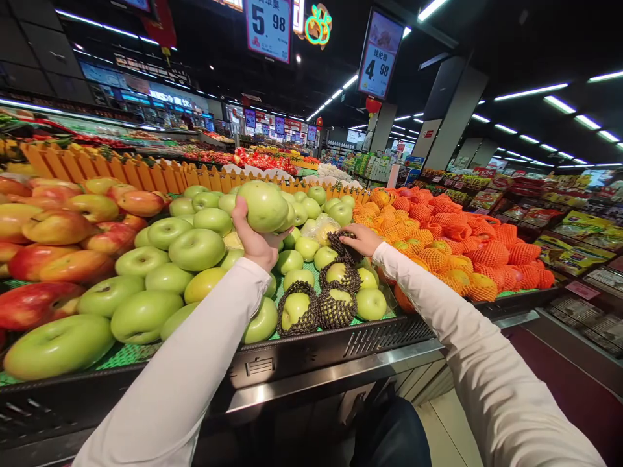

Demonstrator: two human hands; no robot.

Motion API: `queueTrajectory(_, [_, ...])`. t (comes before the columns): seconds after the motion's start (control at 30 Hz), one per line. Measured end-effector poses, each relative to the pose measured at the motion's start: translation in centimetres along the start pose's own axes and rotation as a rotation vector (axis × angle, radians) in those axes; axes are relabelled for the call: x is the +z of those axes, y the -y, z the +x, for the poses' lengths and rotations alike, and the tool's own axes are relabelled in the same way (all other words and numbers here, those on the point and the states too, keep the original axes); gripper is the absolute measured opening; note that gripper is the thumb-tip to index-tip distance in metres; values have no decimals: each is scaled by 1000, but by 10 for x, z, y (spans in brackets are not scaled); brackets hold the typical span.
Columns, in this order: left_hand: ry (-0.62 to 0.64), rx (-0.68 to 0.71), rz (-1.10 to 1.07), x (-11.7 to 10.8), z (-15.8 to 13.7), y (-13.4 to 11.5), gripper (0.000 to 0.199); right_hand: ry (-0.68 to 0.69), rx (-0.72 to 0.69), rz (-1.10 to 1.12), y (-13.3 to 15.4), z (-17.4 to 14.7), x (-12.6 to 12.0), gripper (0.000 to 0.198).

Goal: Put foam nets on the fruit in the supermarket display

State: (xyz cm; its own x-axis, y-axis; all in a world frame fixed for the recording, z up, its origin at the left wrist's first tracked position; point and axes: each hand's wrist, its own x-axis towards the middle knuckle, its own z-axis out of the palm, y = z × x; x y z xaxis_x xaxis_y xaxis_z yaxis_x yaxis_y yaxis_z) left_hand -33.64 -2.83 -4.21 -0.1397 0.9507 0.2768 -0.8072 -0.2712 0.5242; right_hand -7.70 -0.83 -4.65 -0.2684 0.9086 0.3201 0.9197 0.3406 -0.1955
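Holding smooth, round green apple (263, 205) above green pile (197, 250): left hand (257, 241), grip curled around it. Sign (268, 29) "5.98". Right hand (361, 239) touching black mesh sleeve (339, 248), grip closure unclear. Sign "4.98" (379, 55). Orange-netted fruit (438, 259).

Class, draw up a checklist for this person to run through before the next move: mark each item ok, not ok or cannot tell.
1. Left hand holds a green apple above the pile: ok.
2. Right hand is at a black mesh sleeve: ok.
3. Right fingertips firmly gripping that mesh: cannot tell; the contact is unclear.
4. Mesh-covered apples sit inside the black tray: ok.
5. All displayed green apples covered in mesh: not ok; many are bare.
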Motion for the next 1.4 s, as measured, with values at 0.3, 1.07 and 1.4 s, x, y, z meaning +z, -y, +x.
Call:
queueTrajectory(0.3, [-16, -14, 1, 1, -1, -1, 49, -5, 48, 88, 10, 12, -5, 13])
queueTrajectory(1.07, [341, -117, 311, -6, -5, 19, 65, -245, -522, 186, 70, 36, 9, 73])
queueTrajectory(1.4, [2, 498, 1250, -19, 10, 11, 74, -844, 27, 361, 29, 27, 16, 77])
